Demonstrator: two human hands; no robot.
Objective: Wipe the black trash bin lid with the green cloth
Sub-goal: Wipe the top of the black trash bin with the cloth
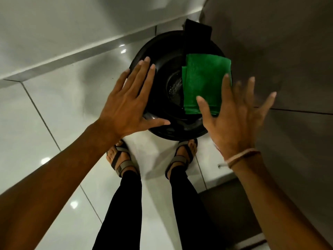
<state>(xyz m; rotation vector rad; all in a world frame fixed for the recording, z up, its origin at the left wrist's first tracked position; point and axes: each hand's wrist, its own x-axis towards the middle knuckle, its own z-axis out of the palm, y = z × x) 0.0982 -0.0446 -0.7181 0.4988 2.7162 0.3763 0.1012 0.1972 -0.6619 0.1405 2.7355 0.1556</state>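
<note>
A round black trash bin lid (167, 56) sits on the floor in front of my feet, with a shiny recess in its middle. A folded green cloth (201, 82) lies on the lid's right half. My left hand (126, 105) is spread flat, palm down, over the lid's left rim, holding nothing. My right hand (236, 120) hovers with fingers apart above the cloth's lower right corner and covers part of it. Whether either hand touches anything below it I cannot tell.
A black upright piece (197, 33) rises at the lid's far edge. A grey wall (279, 51) stands close on the right. Glossy white floor tiles (54, 123) spread to the left, with a skirting strip behind. My sandalled feet (120, 157) stand just before the bin.
</note>
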